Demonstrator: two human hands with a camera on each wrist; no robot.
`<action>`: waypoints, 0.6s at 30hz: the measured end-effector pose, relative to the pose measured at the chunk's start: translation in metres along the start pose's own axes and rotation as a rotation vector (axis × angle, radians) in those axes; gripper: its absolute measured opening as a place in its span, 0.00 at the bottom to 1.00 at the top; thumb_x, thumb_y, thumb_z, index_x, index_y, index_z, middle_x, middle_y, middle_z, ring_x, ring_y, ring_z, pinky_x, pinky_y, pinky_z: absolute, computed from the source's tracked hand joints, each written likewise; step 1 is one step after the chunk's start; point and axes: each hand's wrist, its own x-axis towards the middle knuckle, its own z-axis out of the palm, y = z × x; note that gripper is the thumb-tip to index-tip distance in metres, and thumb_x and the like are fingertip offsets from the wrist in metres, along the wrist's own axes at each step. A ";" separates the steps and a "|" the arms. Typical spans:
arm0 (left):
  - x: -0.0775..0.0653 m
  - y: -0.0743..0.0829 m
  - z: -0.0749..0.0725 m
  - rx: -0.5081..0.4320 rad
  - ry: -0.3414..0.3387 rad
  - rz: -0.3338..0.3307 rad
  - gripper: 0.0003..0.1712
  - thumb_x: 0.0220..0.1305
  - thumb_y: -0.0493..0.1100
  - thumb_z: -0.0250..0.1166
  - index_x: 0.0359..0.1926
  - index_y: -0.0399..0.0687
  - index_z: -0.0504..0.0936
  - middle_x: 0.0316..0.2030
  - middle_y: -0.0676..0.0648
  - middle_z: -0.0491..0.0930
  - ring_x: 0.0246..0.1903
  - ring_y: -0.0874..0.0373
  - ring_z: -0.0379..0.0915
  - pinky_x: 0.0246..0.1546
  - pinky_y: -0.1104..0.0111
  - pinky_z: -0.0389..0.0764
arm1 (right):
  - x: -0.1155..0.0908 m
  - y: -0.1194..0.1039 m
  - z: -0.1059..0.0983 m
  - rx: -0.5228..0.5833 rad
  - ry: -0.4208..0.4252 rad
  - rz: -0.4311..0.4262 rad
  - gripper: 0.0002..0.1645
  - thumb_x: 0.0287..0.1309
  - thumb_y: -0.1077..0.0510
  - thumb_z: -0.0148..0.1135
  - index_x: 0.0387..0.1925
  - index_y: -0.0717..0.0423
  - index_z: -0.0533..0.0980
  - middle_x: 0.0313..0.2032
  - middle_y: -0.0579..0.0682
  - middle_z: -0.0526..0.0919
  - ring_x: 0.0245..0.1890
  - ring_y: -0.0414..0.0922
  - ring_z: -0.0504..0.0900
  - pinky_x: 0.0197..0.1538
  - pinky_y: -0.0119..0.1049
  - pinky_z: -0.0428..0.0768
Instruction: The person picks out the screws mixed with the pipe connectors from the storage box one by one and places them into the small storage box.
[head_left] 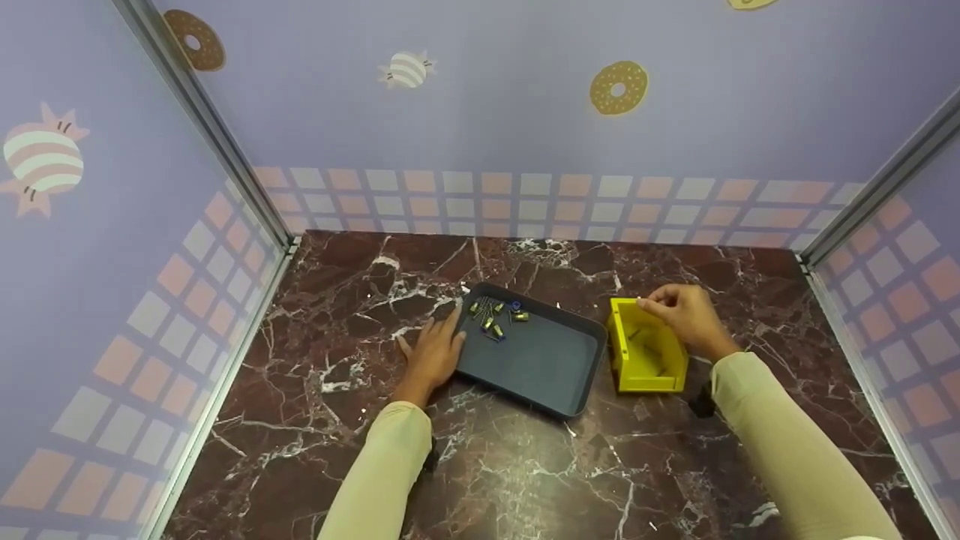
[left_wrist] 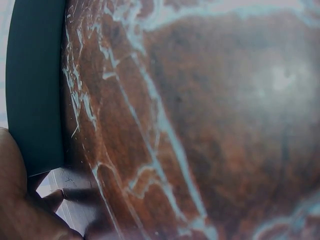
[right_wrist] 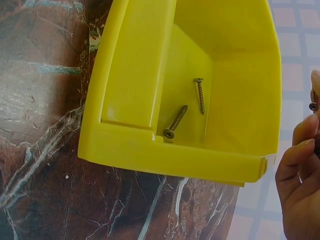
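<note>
In the head view my left hand (head_left: 435, 351) rests with fingers spread against the left edge of a dark grey tray (head_left: 551, 352). Small brass-coloured fittings (head_left: 499, 331), several screws (head_left: 484, 309) and a blue ring-shaped piece (head_left: 516, 306) lie at the tray's far left end. My right hand (head_left: 686, 319) is raised over the far right rim of a yellow bin (head_left: 651, 384). Between its thumb and fingertips it pinches a screw (right_wrist: 313, 100), partly cut off at the right wrist view's edge. Two loose screws (right_wrist: 200, 96) lie on the bin's floor in that view.
Tray and bin stand side by side on a dark red marbled table (head_left: 525, 480). Patterned purple panels (head_left: 495, 112) close off the back and both sides, joined by metal corner posts (head_left: 217, 127).
</note>
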 end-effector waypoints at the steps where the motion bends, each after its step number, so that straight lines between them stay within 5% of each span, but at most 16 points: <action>1: 0.000 0.000 0.000 0.000 0.000 0.000 0.33 0.80 0.58 0.48 0.80 0.76 0.51 0.73 0.52 0.69 0.79 0.47 0.50 0.69 0.25 0.28 | 0.000 0.000 0.000 -0.001 -0.002 0.003 0.24 0.63 0.37 0.67 0.36 0.55 0.85 0.32 0.52 0.84 0.30 0.45 0.76 0.30 0.32 0.78; 18: 0.001 0.000 0.000 0.024 -0.016 -0.005 0.33 0.80 0.60 0.46 0.81 0.75 0.50 0.73 0.52 0.69 0.80 0.47 0.50 0.69 0.24 0.31 | 0.002 0.005 -0.001 -0.017 -0.001 -0.002 0.20 0.64 0.41 0.69 0.35 0.55 0.85 0.31 0.51 0.83 0.29 0.44 0.75 0.29 0.30 0.76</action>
